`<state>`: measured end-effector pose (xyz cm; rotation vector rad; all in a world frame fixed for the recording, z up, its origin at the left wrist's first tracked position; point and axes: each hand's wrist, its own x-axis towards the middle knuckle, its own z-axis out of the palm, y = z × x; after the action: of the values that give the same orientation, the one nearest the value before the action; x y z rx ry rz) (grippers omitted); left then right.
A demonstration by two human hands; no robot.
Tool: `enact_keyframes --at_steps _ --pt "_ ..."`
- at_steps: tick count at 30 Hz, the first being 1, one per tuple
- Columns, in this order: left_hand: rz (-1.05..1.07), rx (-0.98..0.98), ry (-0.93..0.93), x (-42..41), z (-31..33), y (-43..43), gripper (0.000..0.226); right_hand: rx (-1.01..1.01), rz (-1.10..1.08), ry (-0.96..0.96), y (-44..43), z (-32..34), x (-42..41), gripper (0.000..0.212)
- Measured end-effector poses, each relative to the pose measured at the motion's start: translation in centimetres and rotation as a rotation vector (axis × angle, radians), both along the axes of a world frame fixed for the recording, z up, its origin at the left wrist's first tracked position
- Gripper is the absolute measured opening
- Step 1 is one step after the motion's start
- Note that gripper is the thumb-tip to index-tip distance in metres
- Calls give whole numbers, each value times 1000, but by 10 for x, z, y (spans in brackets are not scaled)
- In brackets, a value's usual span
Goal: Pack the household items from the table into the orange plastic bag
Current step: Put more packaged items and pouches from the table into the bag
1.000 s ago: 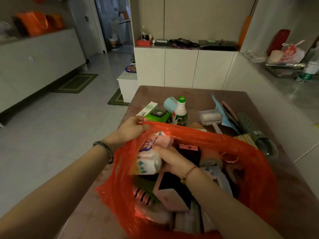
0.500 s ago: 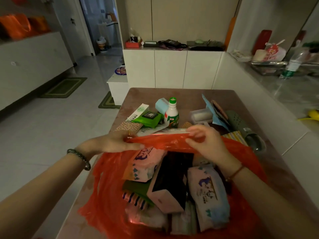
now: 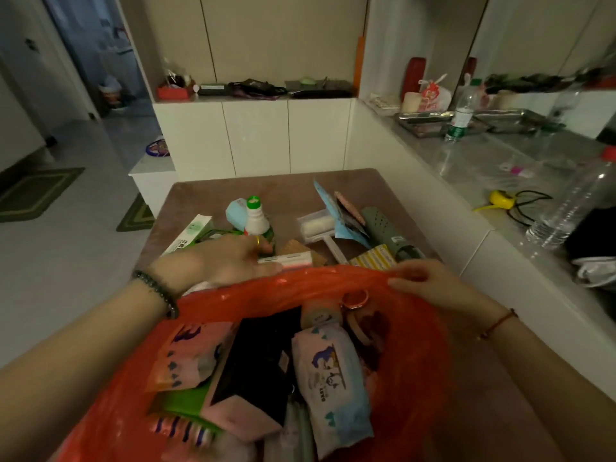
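Wipes pack (image 3: 333,375) lies in bag (image 3: 416,328); bottle (image 3: 256,220) on table (image 3: 283,188) behind.

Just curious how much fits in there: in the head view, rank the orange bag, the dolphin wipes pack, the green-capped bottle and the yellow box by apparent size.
1. orange bag
2. dolphin wipes pack, though it lies nearer the camera
3. green-capped bottle and yellow box: look alike, both partly hidden, so unranked

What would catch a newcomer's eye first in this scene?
The bright orange plastic bag fills the foreground, stuffed with packs, among them a wipes pack with a cartoon print near its middle. The right hand pinches the bag's far rim, while the left hand reaches beyond it toward the clutter on the table, close to a green-capped white bottle.
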<state>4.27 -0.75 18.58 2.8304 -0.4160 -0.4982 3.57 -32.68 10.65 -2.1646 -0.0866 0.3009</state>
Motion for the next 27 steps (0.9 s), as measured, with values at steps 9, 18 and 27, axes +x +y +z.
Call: enact_keyframes --at_steps 9,18,27 --pt "41 -437 -10 63 -67 -113 43 -22 -517 113 -23 -59 55 46" --pt "93 -485 122 82 -99 -139 43 -32 -632 152 -16 -106 81 47" --pt "174 -912 80 51 -69 -118 47 584 -513 -281 2 -8 35 32"
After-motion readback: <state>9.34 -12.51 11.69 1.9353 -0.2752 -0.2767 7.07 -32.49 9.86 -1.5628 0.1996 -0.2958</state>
